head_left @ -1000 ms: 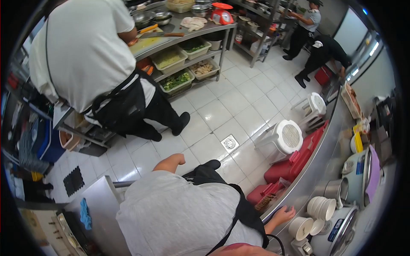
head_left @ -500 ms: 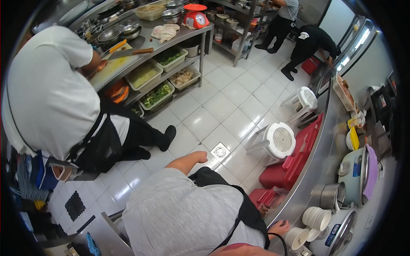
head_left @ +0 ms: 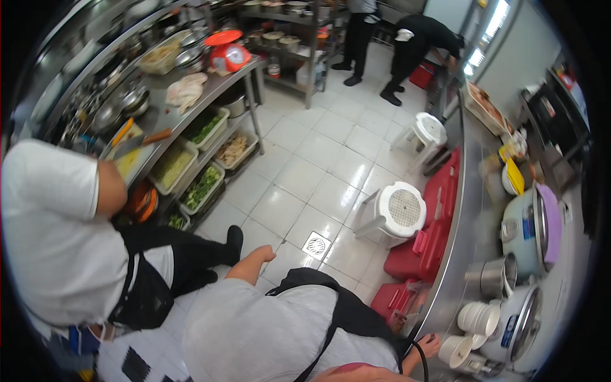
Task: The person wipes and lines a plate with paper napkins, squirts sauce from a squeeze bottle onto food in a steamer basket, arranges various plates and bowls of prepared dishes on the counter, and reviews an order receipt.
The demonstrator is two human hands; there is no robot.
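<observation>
Two bare hands in the head view, and they're nowhere near each other. Left hand [head_left: 266, 253] is out over the white tiled floor [head_left: 296, 207], fingers looking bent inward. Can't tell if there's anything inside it. Nearest stuff to it is the black cloth apron [head_left: 304, 280] the person has on, plus the square white floor drain [head_left: 316, 245] a bit further over.

Right hand [head_left: 430, 345] is down at the long shiny steel worktop [head_left: 463, 245], fingers partly curled, kinda small and dark around the tips, so no clue whether it's pinching something. Right next to it is a round white bowl [head_left: 456, 351], on the right side of that hand as the frame shows it. Whether they touch, I can't say. Just beyond is a short stack of white bowls [head_left: 478, 318], its long axis running roughly sideways in the frame, though with this fisheye I'd guess it's really upright. So the right hand is by far the nearer one; the left is across the body from all that.

Also along there: a silver cylindrical metal pot [head_left: 493, 278], a pale green rice cooker [head_left: 519, 245], and another white cooker with a shiny lid [head_left: 503, 347]. Red plastic cooler box [head_left: 414, 258] sits low beside the worktop, white round-topped stool [head_left: 400, 210] next to it.
</observation>
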